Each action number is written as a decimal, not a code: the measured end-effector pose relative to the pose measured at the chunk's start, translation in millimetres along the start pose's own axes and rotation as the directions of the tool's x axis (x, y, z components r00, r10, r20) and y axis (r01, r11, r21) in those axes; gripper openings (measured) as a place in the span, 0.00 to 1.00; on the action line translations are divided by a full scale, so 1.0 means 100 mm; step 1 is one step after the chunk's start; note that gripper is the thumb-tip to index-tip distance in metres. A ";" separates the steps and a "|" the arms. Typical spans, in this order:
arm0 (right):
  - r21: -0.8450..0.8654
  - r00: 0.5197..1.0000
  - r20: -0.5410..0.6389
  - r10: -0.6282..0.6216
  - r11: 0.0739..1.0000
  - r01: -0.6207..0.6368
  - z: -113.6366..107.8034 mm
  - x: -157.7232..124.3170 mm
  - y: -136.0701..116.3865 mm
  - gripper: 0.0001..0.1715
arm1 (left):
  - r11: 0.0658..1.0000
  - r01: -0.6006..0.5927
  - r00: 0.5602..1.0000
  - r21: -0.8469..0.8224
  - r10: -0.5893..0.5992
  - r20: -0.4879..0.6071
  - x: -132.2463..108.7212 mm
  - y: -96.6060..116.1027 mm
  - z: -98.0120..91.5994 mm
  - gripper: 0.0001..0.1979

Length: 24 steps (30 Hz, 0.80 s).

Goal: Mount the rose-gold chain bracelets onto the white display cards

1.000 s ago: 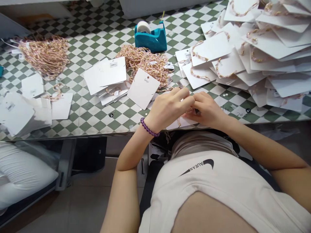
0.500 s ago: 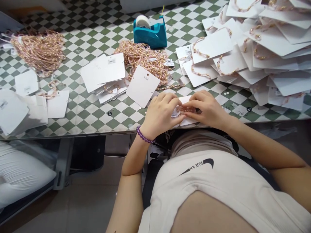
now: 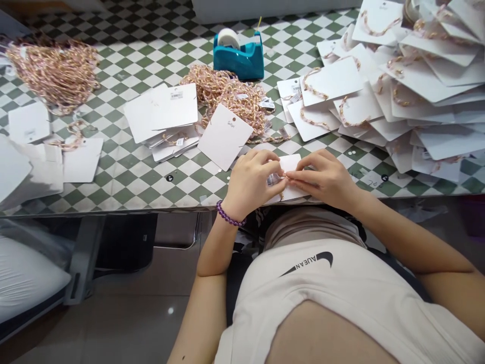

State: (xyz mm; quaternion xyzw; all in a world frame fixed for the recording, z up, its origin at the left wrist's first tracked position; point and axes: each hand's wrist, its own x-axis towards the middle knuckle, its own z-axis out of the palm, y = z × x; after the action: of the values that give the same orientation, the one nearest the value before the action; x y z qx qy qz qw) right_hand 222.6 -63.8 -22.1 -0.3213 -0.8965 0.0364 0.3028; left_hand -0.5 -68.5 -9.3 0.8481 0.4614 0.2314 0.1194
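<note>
My left hand (image 3: 252, 183), with a purple bead bracelet (image 3: 228, 214) on its wrist, is shut on the lower left of a white jewellery card (image 3: 291, 163) at the table's near edge. A small barcode tag (image 3: 273, 179) shows by its fingers. My right hand (image 3: 322, 176) comes in from the other side, its fingertips pinching a short gold-and-pink chain (image 3: 285, 176) against the card. Most of that chain is hidden by my fingers.
A tangled heap of gold-and-pink chain (image 3: 225, 96) lies beyond my hands, with a blank card (image 3: 224, 136) on its edge. A larger heap (image 3: 53, 73) sits far left. Carded chains (image 3: 417, 86) pile up right. A teal tape dispenser (image 3: 238, 58) stands on the checkered table (image 3: 144, 187).
My hands have drawn slightly apart, so more of the white card shows between them. The card now sits upright between my fingers, and the camera view has shifted a little.
</note>
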 end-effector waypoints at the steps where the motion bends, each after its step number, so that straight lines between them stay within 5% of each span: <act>1: -0.031 0.999 -0.028 -0.031 0.999 0.030 0.00 0.00 -0.01 0.08 | 1.000 -0.011 1.000 0.008 0.011 -0.005 0.00 0.00 0.00 0.09; 4: -0.100 0.993 -0.079 -0.091 0.992 0.083 0.02 -0.01 -0.04 0.08 | 1.000 -0.015 0.999 0.026 0.016 -0.028 -0.03 0.00 -0.02 0.14; 10: -0.116 0.994 -0.073 -0.080 0.991 0.071 0.02 -0.01 -0.05 0.08 | 0.998 -0.058 0.996 -0.024 0.056 -0.068 -0.08 -0.02 -0.07 0.07; 16: -0.058 0.995 -0.083 -0.064 0.997 0.059 0.02 -0.01 -0.03 0.06 | 0.997 -0.066 0.998 -0.040 0.066 -0.001 -0.09 -0.10 -0.17 0.07; 24: 0.014 0.994 -0.050 -0.097 0.995 0.098 0.02 0.00 -0.04 0.07 | 0.999 -0.013 1.000 0.051 0.014 -0.018 -0.06 0.10 -0.14 0.14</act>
State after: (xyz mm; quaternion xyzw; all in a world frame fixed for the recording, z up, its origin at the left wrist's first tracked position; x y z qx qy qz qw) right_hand 218.8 -66.4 -22.7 -0.2756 -0.9031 0.0210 0.3287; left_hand -3.0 -79.0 4.9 0.8518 0.4625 0.2281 0.0923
